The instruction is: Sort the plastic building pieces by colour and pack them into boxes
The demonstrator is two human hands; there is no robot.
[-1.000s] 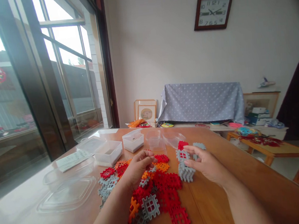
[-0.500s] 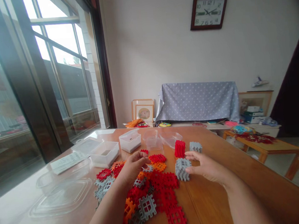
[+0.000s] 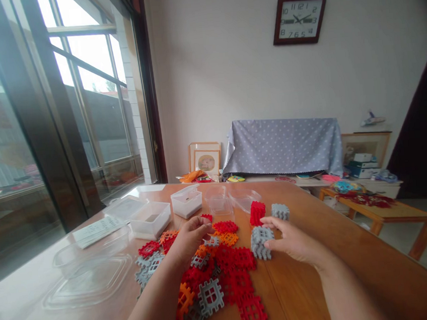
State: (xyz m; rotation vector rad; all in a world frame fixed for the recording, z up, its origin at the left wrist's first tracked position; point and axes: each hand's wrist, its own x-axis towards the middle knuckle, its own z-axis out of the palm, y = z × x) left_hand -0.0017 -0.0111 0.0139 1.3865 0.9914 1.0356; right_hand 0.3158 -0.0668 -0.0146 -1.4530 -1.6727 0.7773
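Observation:
My left hand hovers over a heap of plastic interlocking squares, its fingers curled toward the thumb. Whatever lies between those fingertips, if anything, cannot be made out. A small red piece shows just behind them. My right hand is beside a stack of grey interlocking squares, thumb and fingers apart; the thumb tip overlaps the stack's right edge. Behind that stack stands a red stack, with another grey stack to its right. Loose red squares, grey squares and orange squares lie around my left forearm.
Clear plastic boxes, among them a white-tinted one and a lidded one, line the table's left and far side. A clear lid lies at left near a printed card. A low wooden table stands at right.
My right hand has shifted very slightly left toward the grey stack. The left hand looks still, and the squares lie as before. The whole view has moved a little.

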